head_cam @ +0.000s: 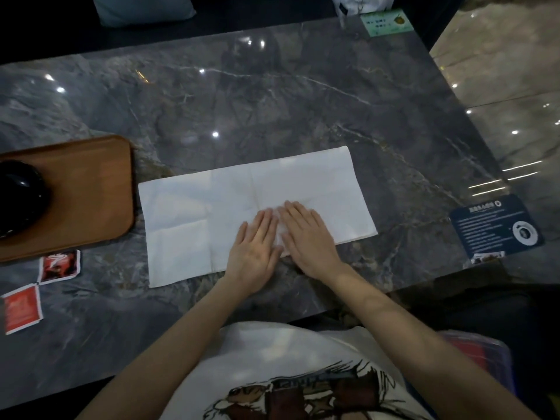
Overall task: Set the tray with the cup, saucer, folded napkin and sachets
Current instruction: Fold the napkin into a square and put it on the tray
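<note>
A white napkin [212,207] lies flat as a long rectangle on the grey marble table [272,101]. My left hand [257,247] and my right hand [306,234] rest side by side, palms down with fingers flat, on the napkin's near edge right of its middle. A brown wooden tray [91,192] sits at the left edge with a black cup [21,195] on it, partly cut off by the frame. Two red sachets lie on the table below the tray: one [60,265] near the tray's front edge, the other [21,309] closer to me.
A dark blue printed card [497,228] lies at the table's right front corner. A green card [386,22] lies at the far right corner. The table's right edge drops to a glossy floor [509,71].
</note>
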### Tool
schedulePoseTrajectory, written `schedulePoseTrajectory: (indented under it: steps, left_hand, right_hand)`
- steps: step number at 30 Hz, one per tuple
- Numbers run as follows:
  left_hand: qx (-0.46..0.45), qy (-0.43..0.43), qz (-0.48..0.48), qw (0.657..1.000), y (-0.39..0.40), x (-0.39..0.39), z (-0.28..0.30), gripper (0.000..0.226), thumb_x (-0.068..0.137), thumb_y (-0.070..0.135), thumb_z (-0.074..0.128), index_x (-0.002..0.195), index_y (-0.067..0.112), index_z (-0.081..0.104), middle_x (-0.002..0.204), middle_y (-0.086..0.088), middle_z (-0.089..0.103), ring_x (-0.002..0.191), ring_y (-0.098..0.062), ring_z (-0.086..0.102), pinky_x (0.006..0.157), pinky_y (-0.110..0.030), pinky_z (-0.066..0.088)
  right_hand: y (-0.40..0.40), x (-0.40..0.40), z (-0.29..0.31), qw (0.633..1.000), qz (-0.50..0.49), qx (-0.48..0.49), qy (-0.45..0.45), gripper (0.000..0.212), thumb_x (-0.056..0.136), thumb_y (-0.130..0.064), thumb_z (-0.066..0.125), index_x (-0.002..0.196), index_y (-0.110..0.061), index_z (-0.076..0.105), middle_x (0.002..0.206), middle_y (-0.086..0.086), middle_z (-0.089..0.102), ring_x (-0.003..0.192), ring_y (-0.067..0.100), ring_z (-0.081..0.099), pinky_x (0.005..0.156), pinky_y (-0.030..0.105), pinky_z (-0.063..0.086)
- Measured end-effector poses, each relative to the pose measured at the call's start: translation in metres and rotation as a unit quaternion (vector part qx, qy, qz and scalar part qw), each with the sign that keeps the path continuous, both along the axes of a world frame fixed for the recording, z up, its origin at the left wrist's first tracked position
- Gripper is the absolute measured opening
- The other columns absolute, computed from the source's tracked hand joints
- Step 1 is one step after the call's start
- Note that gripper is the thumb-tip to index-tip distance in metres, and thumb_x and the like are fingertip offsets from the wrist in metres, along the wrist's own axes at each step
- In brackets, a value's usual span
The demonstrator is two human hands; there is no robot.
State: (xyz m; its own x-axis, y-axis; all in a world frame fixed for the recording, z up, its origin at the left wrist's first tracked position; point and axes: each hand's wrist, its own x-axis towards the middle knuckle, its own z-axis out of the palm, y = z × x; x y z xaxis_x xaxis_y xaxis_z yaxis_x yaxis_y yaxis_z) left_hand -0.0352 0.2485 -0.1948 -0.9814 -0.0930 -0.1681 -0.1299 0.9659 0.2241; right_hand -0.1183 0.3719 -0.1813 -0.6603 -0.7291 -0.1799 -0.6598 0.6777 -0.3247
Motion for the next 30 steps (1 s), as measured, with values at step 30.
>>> schedulePoseTrajectory:
  steps: [30]
  left_hand:
    - [0.043, 0.019, 0.137, 0.989, -0.081, -0.021, 0.011, 0.052, 0.099, 0.033, 0.018, 0.146, 0.012, 0.011, 0.156, -0.004, 0.007, 0.144, -0.019, 0.004, 0.117, -0.037, 0.007]
  right_hand:
    - [-0.101, -0.017, -0.001, 0.996, -0.005, -0.09, -0.029, 0.053, 0.093, -0.027, 0.024, 0.142, -0.008, 0.031, 0.152, 0.011, 0.03, 0.141, 0.023, 0.024, 0.116, 0.036, 0.013]
